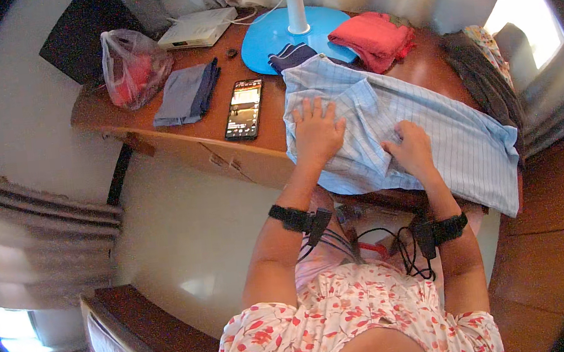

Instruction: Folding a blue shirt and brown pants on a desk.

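Observation:
A light blue striped garment [453,134] lies spread across the wooden table, its far right end reaching the table's edge. A part of it is folded over near the middle. My left hand [318,131] rests flat on the cloth's left part, fingers spread, holding nothing. To its right, my right hand [410,149] is curled, with thumb and forefinger at the edge of the folded-over part, closed on the cloth. Black straps [300,221] with cables sit round both forearms.
Left of the garment lie a lit phone [244,110], folded grey cloth [187,93] and a plastic bag [136,67] with red contents. Behind stand a blue round base [267,36] with a white pole and a white box [198,28]. Red folded cloth [374,36] and dark clothes [484,72] lie beyond.

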Demonstrator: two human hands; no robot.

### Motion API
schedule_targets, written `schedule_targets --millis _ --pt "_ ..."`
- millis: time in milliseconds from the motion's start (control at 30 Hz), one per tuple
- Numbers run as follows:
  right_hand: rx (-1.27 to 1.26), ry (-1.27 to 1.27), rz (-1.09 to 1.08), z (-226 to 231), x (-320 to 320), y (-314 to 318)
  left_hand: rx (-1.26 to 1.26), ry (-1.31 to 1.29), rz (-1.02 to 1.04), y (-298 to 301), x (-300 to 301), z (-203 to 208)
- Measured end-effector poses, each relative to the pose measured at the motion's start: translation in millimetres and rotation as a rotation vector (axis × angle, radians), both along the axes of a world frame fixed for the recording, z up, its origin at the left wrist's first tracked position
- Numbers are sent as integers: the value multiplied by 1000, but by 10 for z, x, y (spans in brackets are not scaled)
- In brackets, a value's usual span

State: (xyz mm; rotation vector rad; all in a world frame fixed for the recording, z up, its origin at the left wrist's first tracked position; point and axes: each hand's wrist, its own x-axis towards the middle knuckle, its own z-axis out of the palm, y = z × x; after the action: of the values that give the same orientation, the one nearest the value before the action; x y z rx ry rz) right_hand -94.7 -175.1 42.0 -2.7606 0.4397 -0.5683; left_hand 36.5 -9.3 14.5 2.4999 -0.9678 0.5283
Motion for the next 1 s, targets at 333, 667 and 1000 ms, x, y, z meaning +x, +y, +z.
schedule_targets --millis 333,667,1000 --pt "168 120 -149 123 18 31 63 32 15 24 45 86" --pt "585 34 -63 -99 97 -224 99 21 14 24 98 117" --pt "889 -95 -81 204 75 -124 75 16 13 44 105 148"
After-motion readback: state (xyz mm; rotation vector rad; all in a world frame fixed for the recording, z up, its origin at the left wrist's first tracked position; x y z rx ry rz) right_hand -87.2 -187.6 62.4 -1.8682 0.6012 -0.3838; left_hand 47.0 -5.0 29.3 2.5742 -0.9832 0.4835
